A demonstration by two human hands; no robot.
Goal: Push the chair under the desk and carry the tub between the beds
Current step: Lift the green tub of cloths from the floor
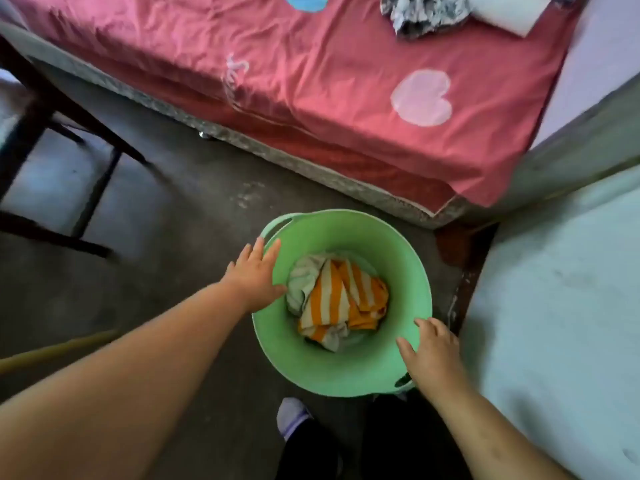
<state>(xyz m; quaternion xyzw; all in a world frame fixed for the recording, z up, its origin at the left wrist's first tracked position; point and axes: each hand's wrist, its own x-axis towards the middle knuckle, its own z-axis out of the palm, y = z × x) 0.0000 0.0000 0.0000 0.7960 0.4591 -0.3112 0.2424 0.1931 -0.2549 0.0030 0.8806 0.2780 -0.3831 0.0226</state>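
A round light-green tub (346,372) stands on the dark floor in the corner between the red bed (311,81) and the pale blue bed (561,306). An orange-and-white striped cloth (339,299) lies crumpled inside it. My left hand (254,275) lies on the tub's left rim, fingers straight and spread outside and thumb inside. At the near right rim, beside a handle hole, my right hand (433,355) rests with its fingers apart. A blurred dark frame with legs (52,109), chair or desk, stands at the left.
Crumpled patterned clothes (426,12) and a white folded item (505,12) lie on the red bed's far end. A yellowish stick (59,348) crosses the floor at the lower left. My slippered foot (291,414) is just behind the tub.
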